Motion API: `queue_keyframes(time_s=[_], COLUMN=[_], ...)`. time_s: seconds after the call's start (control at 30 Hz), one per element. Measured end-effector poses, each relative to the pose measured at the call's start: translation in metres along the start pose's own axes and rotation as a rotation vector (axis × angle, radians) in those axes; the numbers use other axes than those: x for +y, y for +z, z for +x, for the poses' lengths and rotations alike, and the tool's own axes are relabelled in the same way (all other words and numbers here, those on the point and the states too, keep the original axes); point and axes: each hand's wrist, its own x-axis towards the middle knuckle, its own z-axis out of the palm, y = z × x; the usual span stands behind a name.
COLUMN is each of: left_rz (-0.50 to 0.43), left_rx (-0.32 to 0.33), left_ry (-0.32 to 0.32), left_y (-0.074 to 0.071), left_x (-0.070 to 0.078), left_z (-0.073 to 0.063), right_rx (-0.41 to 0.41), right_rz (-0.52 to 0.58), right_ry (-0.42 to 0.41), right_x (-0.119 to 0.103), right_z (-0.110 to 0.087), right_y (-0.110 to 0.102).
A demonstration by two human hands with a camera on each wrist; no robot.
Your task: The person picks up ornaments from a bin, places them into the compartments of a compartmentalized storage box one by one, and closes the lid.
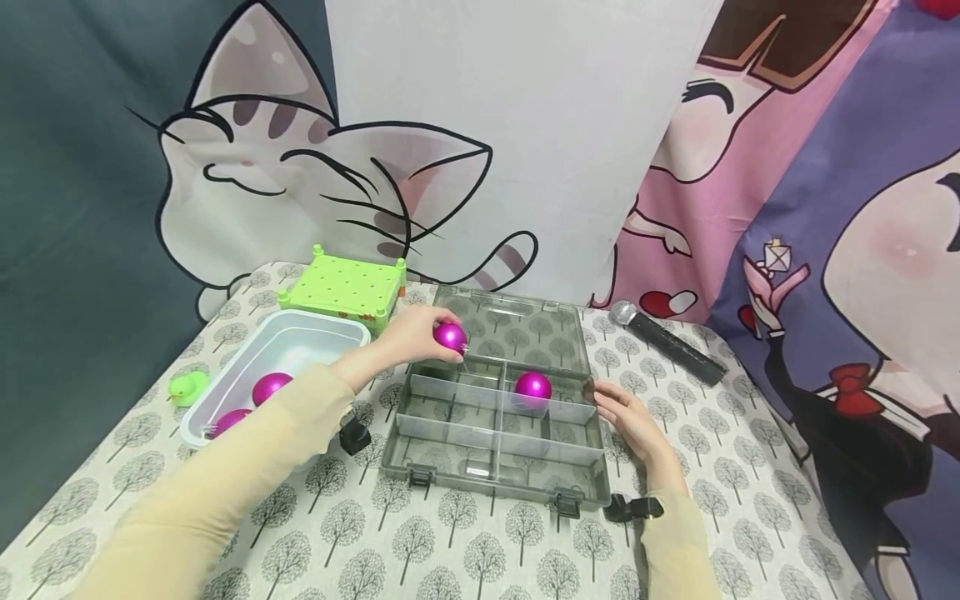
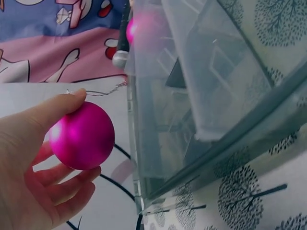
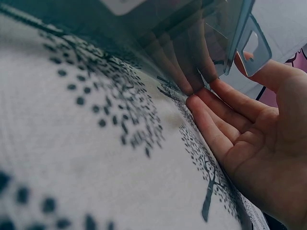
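My left hand [image 1: 412, 333] holds a shiny magenta Christmas bauble [image 1: 451, 337] between thumb and fingers, above the back left of a grey see-through compartment box [image 1: 495, 483]. In the left wrist view, a thin silver wire hangs off the bauble [image 2: 84, 136] near the thumb. The box's lid [image 1: 517, 329] lies folded back behind it. Another magenta bauble [image 1: 533, 387] sits in a back right compartment. My right hand [image 1: 630, 421] touches the box's right wall with its fingertips. In the right wrist view, its thumb is beside a clear tab [image 3: 256, 45] on the box.
On the left stands a white tub [image 1: 281, 325] with magenta baubles [image 1: 270, 387] in it. Behind it is a green perforated toy stand [image 1: 345, 283]. A green rubber duck [image 1: 187, 387] sits left of the tub. A black microphone [image 1: 671, 343] lies at the back right.
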Motion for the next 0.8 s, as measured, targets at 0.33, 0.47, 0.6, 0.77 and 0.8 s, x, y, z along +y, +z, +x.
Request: queue_keyframes(time_s=[0.33,0.47,0.6,0.77,0.8], left_rz=[0.044,0.066,0.078,0.079,0.080], left_rx=[-0.076,-0.100,-0.125,-0.131,-0.131], left_ry=[-0.033,-0.043,-0.046,-0.031,-0.028], left_y=[0.017,0.019,0.023,0.027,0.027], left_x=[0.001,0.004,0.005,0.006,0.006], left_z=[0.004,0.005,0.004,0.004,0.003], right_rx=[-0.007,-0.008,-0.004,-0.006,-0.005], right_rz=[0.003,0.019,0.027,0.031,0.028], right_ry=[-0.011,-0.019,-0.021,-0.016,-0.015], right_x=[0.000,0.000,0.000,0.001,0.001], right_z=[0.000,0.001,0.001,0.000,0.000], right_y=[-0.001,-0.001,-0.001,0.000,0.000])
